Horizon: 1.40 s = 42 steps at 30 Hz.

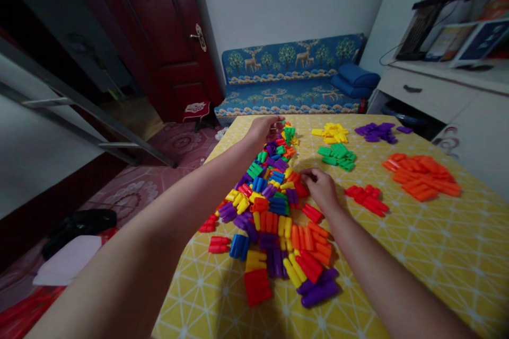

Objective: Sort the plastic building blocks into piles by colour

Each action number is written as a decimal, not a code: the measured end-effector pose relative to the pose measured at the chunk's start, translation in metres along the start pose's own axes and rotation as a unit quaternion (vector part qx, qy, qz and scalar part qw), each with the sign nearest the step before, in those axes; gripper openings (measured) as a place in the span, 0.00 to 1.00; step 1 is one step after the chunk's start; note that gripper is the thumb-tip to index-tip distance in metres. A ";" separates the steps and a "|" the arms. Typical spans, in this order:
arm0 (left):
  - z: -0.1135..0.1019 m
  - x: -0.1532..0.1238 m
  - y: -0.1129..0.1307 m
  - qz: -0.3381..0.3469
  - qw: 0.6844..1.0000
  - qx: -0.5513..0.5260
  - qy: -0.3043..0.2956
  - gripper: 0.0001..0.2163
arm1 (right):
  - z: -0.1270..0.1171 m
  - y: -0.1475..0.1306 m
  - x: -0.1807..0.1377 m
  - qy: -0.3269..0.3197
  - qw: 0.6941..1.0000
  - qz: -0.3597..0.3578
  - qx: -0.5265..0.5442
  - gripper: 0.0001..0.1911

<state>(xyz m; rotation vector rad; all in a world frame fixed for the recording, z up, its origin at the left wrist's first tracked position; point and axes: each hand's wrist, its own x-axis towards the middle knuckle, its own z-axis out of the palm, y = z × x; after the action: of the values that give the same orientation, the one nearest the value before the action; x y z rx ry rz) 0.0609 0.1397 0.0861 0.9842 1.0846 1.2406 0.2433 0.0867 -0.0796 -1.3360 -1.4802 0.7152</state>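
Your right hand (318, 179) is at the right flank of the mixed, multicolour plastic finger-shaped block pile (260, 184), fingers curled by a red plastic ribbed block (301, 186); can't tell if it's pinched or just touched. Block lies left of that hand, partly covered, so long axis unclear. Your left hand (271, 126) is bent over the pile's far end, fingers curled; can't tell what's between them. Pile runs lengthwise away from you, between your forearms. Right hand is clearly nearer the small heap of red plastic blocks (368, 199), which sits just to its right, on the yellow white-lined tablecloth (457, 254). Loose bright-red ribbed block (312, 213) lies just nearer you than your right fingers, slanting.
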 end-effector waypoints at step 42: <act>-0.039 -0.112 -0.061 0.176 0.737 0.593 -0.272 0.23 | 0.004 0.001 0.000 0.015 0.999 -0.039 -0.019 0.11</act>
<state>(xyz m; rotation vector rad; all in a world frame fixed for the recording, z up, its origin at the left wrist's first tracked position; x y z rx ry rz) 0.0344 0.0221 0.0283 2.4388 1.1835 0.2839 0.2398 0.0882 -0.0821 -1.3051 -1.5196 0.6161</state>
